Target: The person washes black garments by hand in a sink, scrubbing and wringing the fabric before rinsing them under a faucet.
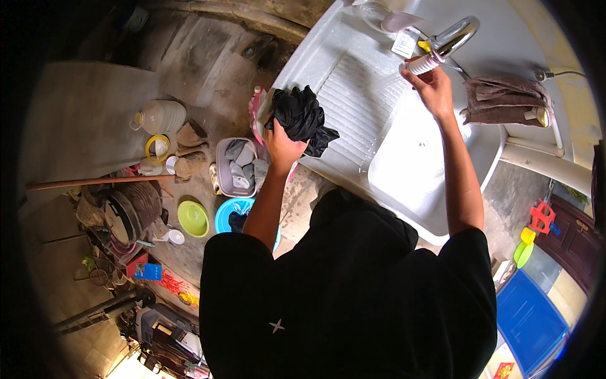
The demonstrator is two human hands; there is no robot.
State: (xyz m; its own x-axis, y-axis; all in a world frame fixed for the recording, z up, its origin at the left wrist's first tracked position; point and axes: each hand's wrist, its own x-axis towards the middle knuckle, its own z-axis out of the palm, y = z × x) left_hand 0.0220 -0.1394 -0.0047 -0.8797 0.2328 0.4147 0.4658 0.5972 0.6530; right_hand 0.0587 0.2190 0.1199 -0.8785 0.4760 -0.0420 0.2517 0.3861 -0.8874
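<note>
My left hand point(285, 146) grips a bunched black cloth point(298, 113) at the left edge of the washboard part of a white laundry sink point(352, 90). At the upper right, my right hand point(432, 87) has its fingers around the white ribbed spout extension point(423, 65) of a chrome faucet point(457, 35). Water streams from the spout's end towards the ribbed washboard. The deep basin point(407, 156) lies below my right forearm, brightly lit, with a drain in its floor.
A towel point(506, 99) hangs right of the faucet. On the floor at left stand a grey tub point(221, 166) with grey cloths, a blue basin point(222, 220) holding dark cloth, a green basin point(193, 219) and a large plastic jug point(163, 117). A wooden-handled tool point(102, 182) lies farther left.
</note>
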